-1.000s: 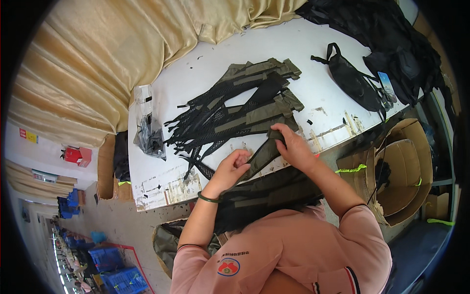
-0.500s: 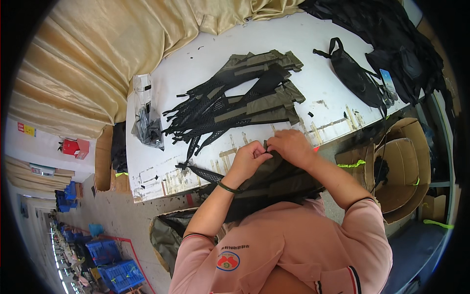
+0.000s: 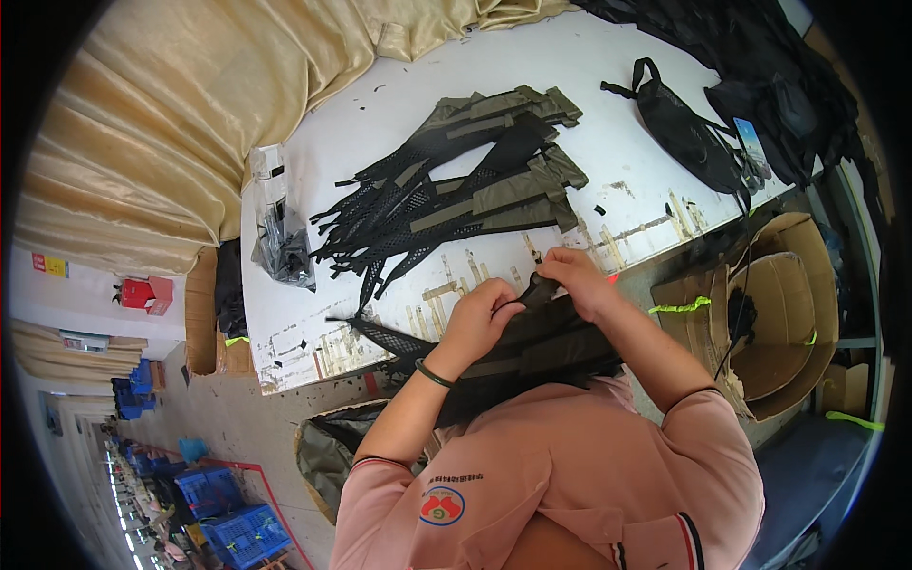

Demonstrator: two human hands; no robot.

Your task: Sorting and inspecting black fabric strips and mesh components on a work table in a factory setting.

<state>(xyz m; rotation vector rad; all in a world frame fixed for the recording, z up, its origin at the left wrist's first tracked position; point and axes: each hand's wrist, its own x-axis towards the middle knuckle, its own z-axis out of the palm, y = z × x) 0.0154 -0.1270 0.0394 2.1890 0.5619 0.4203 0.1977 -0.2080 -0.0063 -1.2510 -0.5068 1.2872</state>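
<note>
At the table's front edge, my left hand [image 3: 480, 318] and my right hand [image 3: 574, 277] pinch a dark olive and black fabric strap piece [image 3: 540, 291]. A short stretch of its edge shows between my fingers. The rest hangs toward my lap, where more dark fabric [image 3: 546, 347] lies. A black mesh strap end [image 3: 385, 337] trails over the table edge beside my left wrist. Beyond my hands, a pile of similar olive and black mesh strap pieces [image 3: 494, 195] is spread on the white table [image 3: 380, 109].
A clear plastic bag of black parts [image 3: 283, 255] lies at the table's left. A black waist bag [image 3: 679, 133] and heaped black fabric [image 3: 784, 104] are at the right. Open cardboard boxes [image 3: 784, 323] stand right of me. A gold curtain [image 3: 180, 104] hangs along the back left.
My hands have moved a little apart, and more of the fabric's edge now shows between them. The right hand has turned slightly. The whole view has shifted a little.
</note>
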